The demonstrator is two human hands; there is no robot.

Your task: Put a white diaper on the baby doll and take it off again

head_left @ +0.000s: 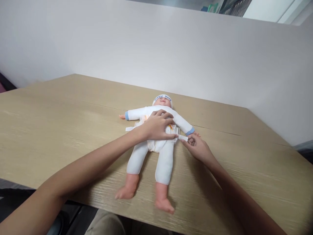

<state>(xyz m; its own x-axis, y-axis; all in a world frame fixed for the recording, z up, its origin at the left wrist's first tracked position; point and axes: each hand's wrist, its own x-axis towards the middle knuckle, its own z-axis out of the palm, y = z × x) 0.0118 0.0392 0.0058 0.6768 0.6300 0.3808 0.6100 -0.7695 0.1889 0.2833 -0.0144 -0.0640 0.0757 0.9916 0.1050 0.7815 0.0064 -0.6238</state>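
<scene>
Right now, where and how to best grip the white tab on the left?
Probably pinch the left tab by its outer end, coming from the left: it looks thin and flat and juts out sideways beside the diaper, while the left forearm crosses close on the near side.

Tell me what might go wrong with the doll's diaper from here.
The near tab, pinched in the right grip, might slip or tear if pulled hard. The opposite tab sticks out unfastened, so the diaper could end up lopsided. The left grip, spread across the front, may shift the doll.
</scene>
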